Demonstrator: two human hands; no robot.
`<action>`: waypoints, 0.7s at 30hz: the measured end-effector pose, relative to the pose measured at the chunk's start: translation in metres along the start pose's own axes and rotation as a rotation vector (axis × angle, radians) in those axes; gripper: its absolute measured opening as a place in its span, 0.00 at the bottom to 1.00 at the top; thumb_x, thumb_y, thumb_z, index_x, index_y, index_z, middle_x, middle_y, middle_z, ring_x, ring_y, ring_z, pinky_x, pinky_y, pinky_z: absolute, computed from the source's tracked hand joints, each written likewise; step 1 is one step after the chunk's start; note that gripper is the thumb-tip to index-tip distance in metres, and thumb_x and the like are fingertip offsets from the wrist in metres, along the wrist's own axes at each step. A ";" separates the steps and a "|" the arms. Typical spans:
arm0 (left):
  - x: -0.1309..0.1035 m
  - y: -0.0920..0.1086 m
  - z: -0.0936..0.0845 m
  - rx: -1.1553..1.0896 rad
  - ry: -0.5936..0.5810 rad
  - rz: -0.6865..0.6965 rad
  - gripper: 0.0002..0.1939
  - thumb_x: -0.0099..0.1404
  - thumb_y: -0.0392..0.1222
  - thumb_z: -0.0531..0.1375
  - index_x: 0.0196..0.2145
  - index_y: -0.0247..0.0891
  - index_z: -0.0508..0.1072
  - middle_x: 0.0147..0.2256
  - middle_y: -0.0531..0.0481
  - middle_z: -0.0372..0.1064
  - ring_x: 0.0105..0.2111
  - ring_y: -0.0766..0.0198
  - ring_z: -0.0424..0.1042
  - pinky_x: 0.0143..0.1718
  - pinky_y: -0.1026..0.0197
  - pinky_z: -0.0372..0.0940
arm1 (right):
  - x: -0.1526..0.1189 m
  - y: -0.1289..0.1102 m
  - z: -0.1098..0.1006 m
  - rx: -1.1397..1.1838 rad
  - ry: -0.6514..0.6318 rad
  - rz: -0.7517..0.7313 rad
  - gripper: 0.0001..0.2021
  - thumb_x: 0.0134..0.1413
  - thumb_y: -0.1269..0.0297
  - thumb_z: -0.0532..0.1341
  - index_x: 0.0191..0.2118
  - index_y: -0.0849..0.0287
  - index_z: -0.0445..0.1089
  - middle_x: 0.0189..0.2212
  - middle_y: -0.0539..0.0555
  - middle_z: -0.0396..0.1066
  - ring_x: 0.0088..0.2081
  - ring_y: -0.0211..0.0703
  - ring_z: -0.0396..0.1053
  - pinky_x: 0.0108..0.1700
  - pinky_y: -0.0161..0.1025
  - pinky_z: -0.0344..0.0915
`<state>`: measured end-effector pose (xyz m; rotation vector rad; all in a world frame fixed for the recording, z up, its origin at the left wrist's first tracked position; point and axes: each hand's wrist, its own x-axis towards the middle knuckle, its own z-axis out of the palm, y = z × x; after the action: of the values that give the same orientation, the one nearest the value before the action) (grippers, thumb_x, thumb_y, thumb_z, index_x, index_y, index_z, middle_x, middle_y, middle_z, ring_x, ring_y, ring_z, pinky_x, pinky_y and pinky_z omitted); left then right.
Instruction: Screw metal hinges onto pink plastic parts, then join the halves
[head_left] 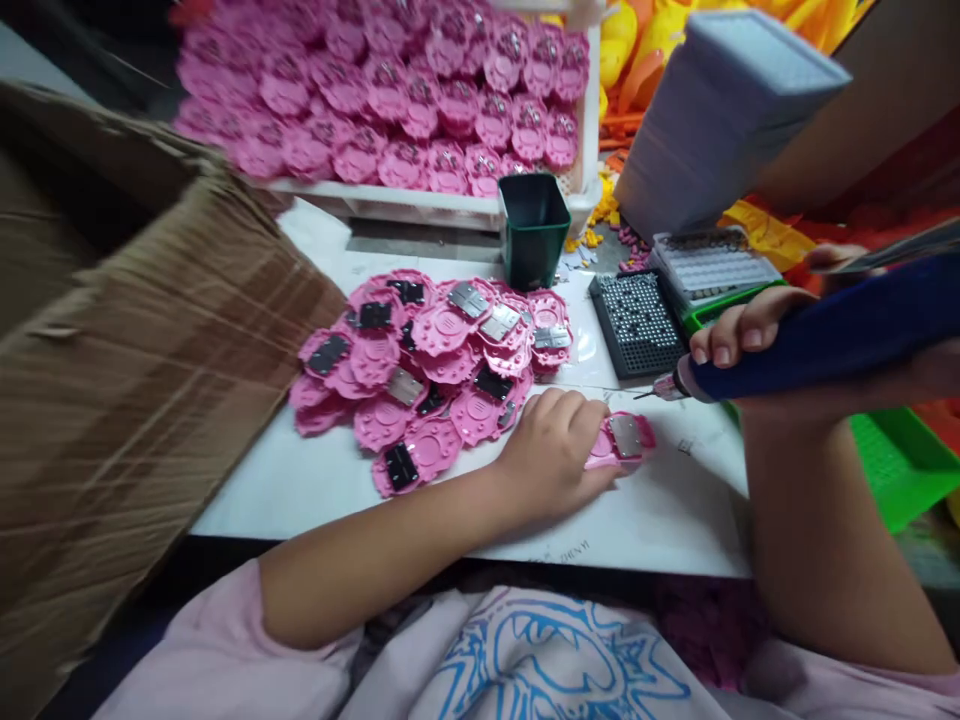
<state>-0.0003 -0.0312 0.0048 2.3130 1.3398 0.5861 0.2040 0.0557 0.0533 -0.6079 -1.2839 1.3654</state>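
My left hand (555, 445) is closed on a pink plastic casing (602, 447) with a silver plate, holding it against the white table sheet (675, 520). To its left lies a heap of similar pink casings (442, 330), some with silver plates and some with black ones. My right hand (757, 325) grips a blue electric screwdriver (817, 330). Its thin bit points left, a little above and to the right of the held casing. Just beyond the bit sits a black screw tray (641, 325), its holes dotted with small shiny screws.
A large cardboard box (150, 380) borders the left side. At the back stands a white crate (420, 205) with rows of pink parts, a dark green cup (534, 230) before it. A tall white stack (720, 110) and green trays (900, 465) are on the right.
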 end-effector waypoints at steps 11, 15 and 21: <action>-0.014 -0.008 -0.081 0.025 0.417 -0.295 0.26 0.51 0.49 0.68 0.45 0.40 0.65 0.41 0.47 0.69 0.43 0.55 0.67 0.45 0.52 0.62 | 0.007 0.010 -0.005 0.146 -0.015 -0.101 0.23 0.38 0.44 0.59 0.39 0.52 0.70 0.20 0.50 0.68 0.21 0.44 0.64 0.22 0.43 0.63; -0.027 -0.046 -0.114 0.227 0.684 -0.534 0.29 0.49 0.52 0.68 0.46 0.41 0.65 0.41 0.47 0.69 0.46 0.52 0.66 0.46 0.51 0.62 | 0.009 0.011 -0.001 0.176 -0.023 -0.107 0.24 0.36 0.44 0.61 0.38 0.54 0.69 0.19 0.50 0.68 0.20 0.44 0.64 0.22 0.42 0.63; -0.034 -0.089 -0.113 0.323 0.682 -0.614 0.29 0.51 0.54 0.65 0.47 0.39 0.64 0.40 0.45 0.69 0.46 0.50 0.64 0.49 0.50 0.61 | 0.008 0.012 -0.001 0.253 -0.063 -0.093 0.20 0.38 0.48 0.61 0.38 0.52 0.67 0.21 0.51 0.69 0.21 0.45 0.65 0.24 0.43 0.63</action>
<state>-0.1403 -0.0056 0.0454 1.7892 2.4822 1.0455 0.1982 0.0659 0.0445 -0.3297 -1.1504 1.4507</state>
